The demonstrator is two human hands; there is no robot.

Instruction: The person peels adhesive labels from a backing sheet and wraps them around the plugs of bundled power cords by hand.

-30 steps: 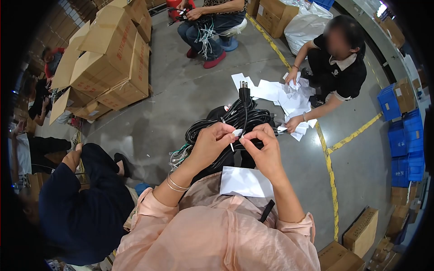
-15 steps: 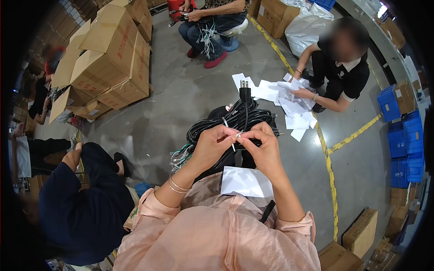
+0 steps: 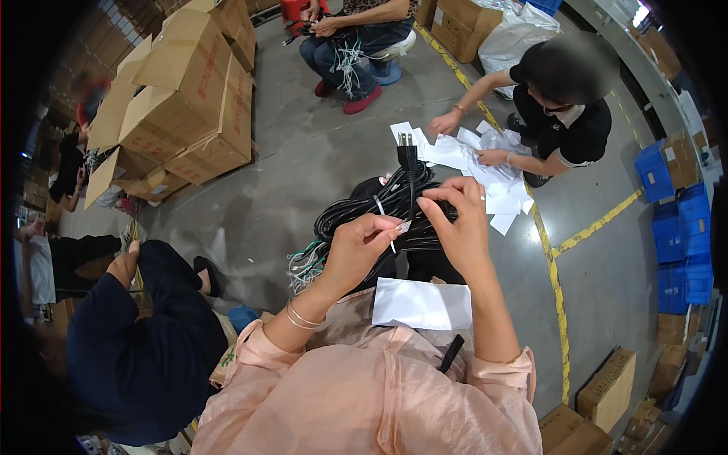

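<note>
My left hand (image 3: 359, 241) pinches a small whitish piece (image 3: 405, 227), too small to name for certain, between thumb and forefinger. My right hand (image 3: 459, 212) is just apart from it, fingers loosely curved and spread, the tips close to the cord below the plug. Across my lap lies a bundle of black power cords (image 3: 345, 214), with a white tie (image 3: 379, 205) around it. A three-pronged black plug (image 3: 408, 154) points away from me at the top. Green and white wire ends (image 3: 303, 265) stick out at the left. White paper (image 3: 422, 303) lies on my lap.
A crouching person (image 3: 565, 106) handles white papers (image 3: 497, 178) on the floor. Another person (image 3: 356, 45) sits ahead with cords, and one in dark clothes (image 3: 144, 334) is at my left. Cardboard boxes (image 3: 182, 106) stand left; blue bins (image 3: 682, 227) line the right.
My right hand has let go of the small whitish piece and moved up and right. My left hand still pinches it. The crouching person has leaned forward, one hand reaching left across the papers.
</note>
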